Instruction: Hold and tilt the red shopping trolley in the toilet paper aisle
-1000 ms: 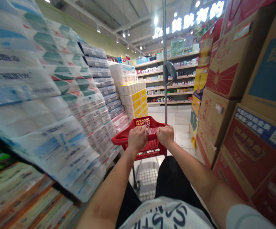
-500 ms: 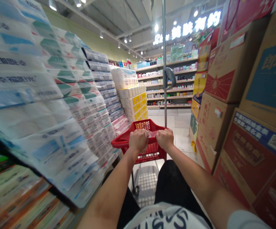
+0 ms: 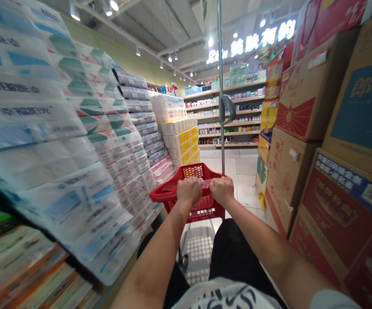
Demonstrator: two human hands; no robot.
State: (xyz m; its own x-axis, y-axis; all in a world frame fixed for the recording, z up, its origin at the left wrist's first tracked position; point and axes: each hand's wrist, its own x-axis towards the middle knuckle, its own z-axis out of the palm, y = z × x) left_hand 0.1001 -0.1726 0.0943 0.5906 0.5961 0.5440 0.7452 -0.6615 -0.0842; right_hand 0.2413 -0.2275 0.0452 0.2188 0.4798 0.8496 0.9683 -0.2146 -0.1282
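A red plastic shopping cart [image 3: 164, 194] with a mesh basket stands in front of my body, its wheels on the tiled floor. My left hand [image 3: 189, 191] is wrapped round the cart's handle at its middle. Close beside it on the right, my right hand [image 3: 222, 189] grips the same handle near its right end. A small strip of the handle shows between the two hands. A tall metal pole [image 3: 222, 141] with a grey hook-like part rises just behind my right hand.
Stacked tissue packs [image 3: 118, 141] line the left side, with toilet roll packs [image 3: 173, 128] further on. Cardboard boxes [image 3: 293, 159] are piled along the right. Shelves [image 3: 231, 124] of small goods stand at the back, beyond a pale tiled floor [image 3: 245, 180].
The view has shifted very slightly, and the cart and my hands appear a little lower. Both hands keep their hold on the handle.
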